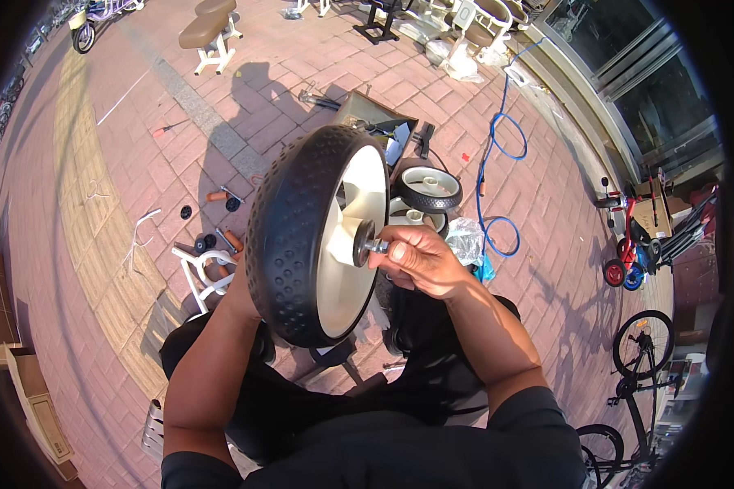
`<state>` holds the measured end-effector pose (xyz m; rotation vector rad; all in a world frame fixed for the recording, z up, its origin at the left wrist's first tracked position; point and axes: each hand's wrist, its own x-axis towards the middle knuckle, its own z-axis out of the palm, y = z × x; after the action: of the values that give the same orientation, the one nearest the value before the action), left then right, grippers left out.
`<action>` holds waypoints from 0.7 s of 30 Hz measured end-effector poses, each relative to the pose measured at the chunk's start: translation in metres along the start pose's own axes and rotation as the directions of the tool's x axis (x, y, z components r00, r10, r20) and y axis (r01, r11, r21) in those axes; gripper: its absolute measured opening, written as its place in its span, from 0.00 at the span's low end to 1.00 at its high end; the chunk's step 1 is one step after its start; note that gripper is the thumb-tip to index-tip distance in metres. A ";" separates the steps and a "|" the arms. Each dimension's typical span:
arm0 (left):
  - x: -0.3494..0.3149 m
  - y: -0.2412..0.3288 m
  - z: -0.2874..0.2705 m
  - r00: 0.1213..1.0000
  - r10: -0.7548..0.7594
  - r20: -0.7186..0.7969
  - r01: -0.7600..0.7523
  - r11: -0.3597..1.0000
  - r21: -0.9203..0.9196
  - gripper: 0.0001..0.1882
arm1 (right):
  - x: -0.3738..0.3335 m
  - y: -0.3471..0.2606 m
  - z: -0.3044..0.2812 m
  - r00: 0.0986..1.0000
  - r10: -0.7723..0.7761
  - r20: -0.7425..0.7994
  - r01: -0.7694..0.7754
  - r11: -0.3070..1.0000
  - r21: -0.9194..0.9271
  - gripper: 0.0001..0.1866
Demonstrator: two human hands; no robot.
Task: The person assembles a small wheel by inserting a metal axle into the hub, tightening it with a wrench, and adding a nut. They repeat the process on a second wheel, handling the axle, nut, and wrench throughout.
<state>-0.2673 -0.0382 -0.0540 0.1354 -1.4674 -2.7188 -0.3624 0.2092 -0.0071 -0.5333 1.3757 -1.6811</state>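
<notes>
through my feed, my right hand (422, 259) pinches a metal bolt (375, 245) at the hub of the black-tyred wheel (308, 244), raised near me; my left hand (242, 287) is mostly hidden behind its left side, grip unclear.

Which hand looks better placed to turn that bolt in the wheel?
Probably the right hand: its fingers pinch the bolt, while the left hand is mostly hidden behind the wheel.

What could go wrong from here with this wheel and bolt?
The bolt could slip and drop, since the right hand seems to pinch it only with fingertips beside the hub. The big wheel might tip if the left hand, mostly hidden behind it, loosens.
</notes>
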 end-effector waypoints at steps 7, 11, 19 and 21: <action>0.008 -0.012 -0.004 0.989 -0.125 0.082 0.127 0.992 -0.023 0.37 | 0.007 0.005 0.000 0.980 -0.147 -0.136 0.150 0.989 0.013 0.26; 0.009 -0.009 -0.004 0.991 -0.126 0.053 0.121 0.989 0.083 0.37 | 0.003 0.000 0.000 0.988 -0.096 -0.119 0.113 0.982 0.149 0.28; 0.005 -0.004 -0.002 0.999 -0.015 0.051 0.009 0.992 0.123 0.28 | 0.000 0.005 0.014 0.839 -0.507 -0.197 0.238 0.668 -0.705 0.31; 0.006 -0.006 -0.006 0.997 -0.002 0.079 -0.007 0.994 0.111 0.29 | 0.000 0.008 0.015 0.777 -0.614 -0.138 0.231 0.483 -0.845 0.34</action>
<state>-0.2723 -0.0398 -0.0627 0.0310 -1.6389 -2.6695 -0.3482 0.2004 -0.0105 -1.1622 2.5469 -1.5185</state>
